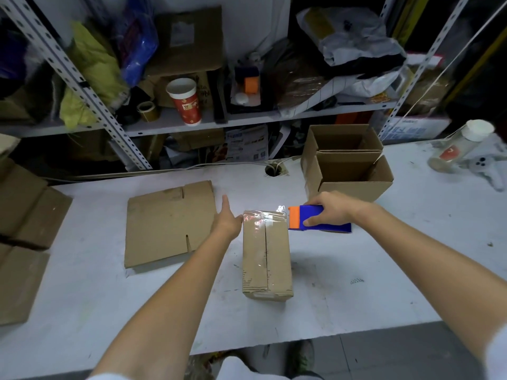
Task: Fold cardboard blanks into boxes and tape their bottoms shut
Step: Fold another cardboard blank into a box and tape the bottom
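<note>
**Box with tape going over its bottom**

Sat bottom-up in the middle of the worktop, with the flaps shut and the seam running down the middle. Had shiny clear tape across the far end, and looked to have some along the seam too.

Left hand: open and flat, fingers stretched out, pressed on the far left corner of the box to hold it steady. Right hand: closed around a blue and orange tape dispenser, held at the far right corner, with the orange end just touching the tape.

Looked like the taping step, close to done for this one. Next move, most likely: cut the tape at the corner and rub it down flat. Called for a firm hold from the left hand, so the box would not slide. After that, time for the flat blank lying just to the left.

Two made-up boxes stood open at the back right. More flat cardboard sat piled at the left edge. White worktop, a bit scuffed and dotted with bits. Behind it, a metal shelf stuffed with bags, old boxes, a red and white paper cup and a tape roll.
</note>
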Action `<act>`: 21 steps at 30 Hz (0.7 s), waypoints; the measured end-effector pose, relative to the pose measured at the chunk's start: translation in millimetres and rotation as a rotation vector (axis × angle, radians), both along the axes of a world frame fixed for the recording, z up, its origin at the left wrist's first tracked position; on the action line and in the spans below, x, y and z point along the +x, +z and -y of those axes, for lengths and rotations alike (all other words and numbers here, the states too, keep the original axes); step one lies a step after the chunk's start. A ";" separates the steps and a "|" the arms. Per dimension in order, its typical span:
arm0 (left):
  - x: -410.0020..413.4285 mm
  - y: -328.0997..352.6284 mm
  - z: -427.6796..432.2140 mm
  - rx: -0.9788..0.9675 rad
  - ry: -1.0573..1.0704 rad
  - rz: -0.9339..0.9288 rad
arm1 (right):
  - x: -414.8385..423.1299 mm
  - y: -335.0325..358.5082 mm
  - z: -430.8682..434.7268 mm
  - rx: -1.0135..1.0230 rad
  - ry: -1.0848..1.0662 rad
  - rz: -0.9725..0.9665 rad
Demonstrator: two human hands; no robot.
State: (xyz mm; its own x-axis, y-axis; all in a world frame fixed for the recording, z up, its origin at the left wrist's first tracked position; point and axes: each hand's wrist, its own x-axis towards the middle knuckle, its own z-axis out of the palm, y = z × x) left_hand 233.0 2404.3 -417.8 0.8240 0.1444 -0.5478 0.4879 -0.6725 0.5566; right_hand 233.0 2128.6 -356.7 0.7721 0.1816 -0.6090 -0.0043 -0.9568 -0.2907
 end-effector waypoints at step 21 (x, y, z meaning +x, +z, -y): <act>-36.9 -0.8 5.9 -0.181 -0.086 0.064 | -72.7 -103.6 -17.0 -0.186 -0.237 0.141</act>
State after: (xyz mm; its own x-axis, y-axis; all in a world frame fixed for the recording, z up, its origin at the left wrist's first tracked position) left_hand 196.0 2398.4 -418.5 0.8628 -0.0240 -0.5050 0.3930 -0.5965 0.6998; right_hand 160.3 2145.6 -460.3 0.8584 -0.1177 -0.4992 -0.2055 -0.9707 -0.1247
